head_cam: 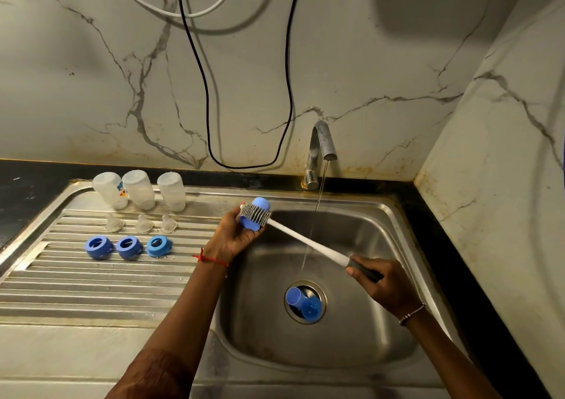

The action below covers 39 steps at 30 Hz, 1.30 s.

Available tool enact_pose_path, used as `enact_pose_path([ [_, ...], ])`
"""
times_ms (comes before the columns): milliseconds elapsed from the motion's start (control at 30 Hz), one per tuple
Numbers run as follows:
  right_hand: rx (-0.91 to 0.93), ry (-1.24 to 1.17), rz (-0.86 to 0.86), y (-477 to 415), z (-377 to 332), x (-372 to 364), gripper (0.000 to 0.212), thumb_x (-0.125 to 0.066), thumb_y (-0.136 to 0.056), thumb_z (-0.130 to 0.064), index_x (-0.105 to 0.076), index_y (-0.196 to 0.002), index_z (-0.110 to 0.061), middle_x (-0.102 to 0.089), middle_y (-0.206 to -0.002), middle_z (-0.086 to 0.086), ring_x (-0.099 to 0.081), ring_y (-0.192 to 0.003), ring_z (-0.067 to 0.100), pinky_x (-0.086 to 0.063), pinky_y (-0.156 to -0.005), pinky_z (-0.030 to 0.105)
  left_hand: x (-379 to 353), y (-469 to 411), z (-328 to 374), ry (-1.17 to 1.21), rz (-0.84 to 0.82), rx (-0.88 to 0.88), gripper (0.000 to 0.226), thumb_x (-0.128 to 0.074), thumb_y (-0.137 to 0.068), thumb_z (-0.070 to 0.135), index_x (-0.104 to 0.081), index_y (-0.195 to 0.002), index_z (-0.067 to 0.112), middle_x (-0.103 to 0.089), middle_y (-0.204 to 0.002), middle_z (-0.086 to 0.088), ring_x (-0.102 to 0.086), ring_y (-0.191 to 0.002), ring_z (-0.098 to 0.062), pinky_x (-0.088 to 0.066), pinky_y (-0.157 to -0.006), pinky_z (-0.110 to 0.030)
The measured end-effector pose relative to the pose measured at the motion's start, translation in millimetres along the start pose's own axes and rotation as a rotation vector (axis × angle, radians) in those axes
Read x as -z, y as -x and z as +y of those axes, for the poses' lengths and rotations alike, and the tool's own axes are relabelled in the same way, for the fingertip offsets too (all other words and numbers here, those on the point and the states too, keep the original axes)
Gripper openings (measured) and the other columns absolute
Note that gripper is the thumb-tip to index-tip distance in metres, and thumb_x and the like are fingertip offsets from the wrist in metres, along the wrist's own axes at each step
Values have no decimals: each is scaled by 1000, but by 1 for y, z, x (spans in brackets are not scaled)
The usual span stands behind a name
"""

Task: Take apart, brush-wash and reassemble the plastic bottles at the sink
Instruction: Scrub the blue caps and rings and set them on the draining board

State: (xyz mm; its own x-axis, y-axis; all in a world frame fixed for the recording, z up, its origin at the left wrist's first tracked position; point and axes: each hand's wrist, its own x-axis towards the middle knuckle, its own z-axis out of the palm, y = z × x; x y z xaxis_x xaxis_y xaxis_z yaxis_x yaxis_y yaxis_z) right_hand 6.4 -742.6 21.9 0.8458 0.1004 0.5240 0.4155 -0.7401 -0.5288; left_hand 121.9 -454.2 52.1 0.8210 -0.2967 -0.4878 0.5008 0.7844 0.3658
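My left hand [230, 236] holds a blue bottle cap [260, 205] over the sink's left rim. The grey bristle head of a bottle brush [255, 214] lies across that cap. My right hand [382, 279] grips the brush's dark handle, and its white shaft runs up-left to the cap. Two more blue caps [304, 304] lie on the drain of the sink [382, 331]. On the ribbed drainboard [91, 282] stand three clear bottles [139, 189] upside down, with three clear teats [143, 224] in front of them and three blue screw rings [128, 247] nearer me.
The tap [319, 151] at the back of the sink runs a thin stream of water into the basin. A black cable [208, 99] and a white cable [171, 10] hang on the marble wall behind. A black counter edge [458, 264] borders the sink on the right.
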Motion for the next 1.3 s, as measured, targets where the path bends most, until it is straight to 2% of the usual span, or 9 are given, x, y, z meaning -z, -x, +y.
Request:
enact_pose_path([
  [133,7,52,64,0,1,-1,68,-44,-86,-63,-72,-96,-3,-72,-72,5,-65,-63,8,-52,-57,20,-2,3,-3,-48,-44,-7,32,-50,-95,23,-54,-112,-4,-60,-103,-22,-63,-85,-27,-58,-63,-32],
  [267,-26,84,105,-2,1,-3,45,-63,-82,-43,-73,-92,0,-72,-73,10,-67,-65,15,-54,-59,24,-4,2,-4,-14,-44,-5,27,-50,-95,20,-53,-110,-3,-58,-103,-22,-59,-88,-28,-59,-62,-34],
  [500,52,32,25,1,-1,1,64,-44,-87,-62,-73,-95,-6,-72,-74,5,-67,-64,12,-55,-57,27,4,-8,0,-41,22,26,37,-41,-98,28,-50,-117,-2,-58,-101,-20,-58,-87,-27,-58,-56,-39],
  [700,-23,139,120,-3,2,-4,37,-64,-79,-36,-73,-91,-1,-72,-72,8,-67,-63,15,-50,-59,20,-3,-2,-5,-1,7,43,41,-30,-101,31,-50,-102,-5,-56,-96,-22,-54,-81,-23,-55,-50,-30],
  [833,31,74,43,2,2,-3,64,-48,-86,-60,-72,-98,-2,-73,-76,6,-68,-66,12,-53,-60,23,0,-4,-1,24,-8,22,36,-37,-101,23,-49,-116,-7,-57,-101,-23,-64,-79,-30,-57,-54,-38],
  [933,39,82,55,2,5,-4,62,-49,-85,-59,-73,-97,-2,-73,-76,5,-68,-65,12,-52,-60,20,1,-5,0,7,-11,11,35,-36,-101,20,-47,-125,-3,-58,-100,-23,-69,-67,-30,-57,-54,-37],
  [1000,-8,119,79,1,6,-3,57,-53,-84,-55,-73,-97,-3,-73,-76,7,-69,-66,16,-54,-59,26,2,-5,-2,9,-28,23,41,-40,-100,25,-44,-131,-2,-58,-102,-24,-65,-80,-29,-58,-59,-35],
  [1167,-58,90,83,0,1,-6,58,-55,-81,-54,-72,-98,-2,-73,-76,8,-68,-67,13,-54,-60,24,0,6,2,-28,-133,15,79,-90,-44,9,-54,-113,-7,-63,-100,-26,-63,-84,-30,-59,-63,-33],
  [1300,-41,-1,46,5,0,-5,63,-56,-79,-58,-72,-96,0,-73,-79,8,-65,-79,5,-48,-65,6,3,4,2,14,-75,26,55,-59,-75,21,-48,-125,-1,-54,-122,-23,-58,-98,-30,-59,-64,-34],
])
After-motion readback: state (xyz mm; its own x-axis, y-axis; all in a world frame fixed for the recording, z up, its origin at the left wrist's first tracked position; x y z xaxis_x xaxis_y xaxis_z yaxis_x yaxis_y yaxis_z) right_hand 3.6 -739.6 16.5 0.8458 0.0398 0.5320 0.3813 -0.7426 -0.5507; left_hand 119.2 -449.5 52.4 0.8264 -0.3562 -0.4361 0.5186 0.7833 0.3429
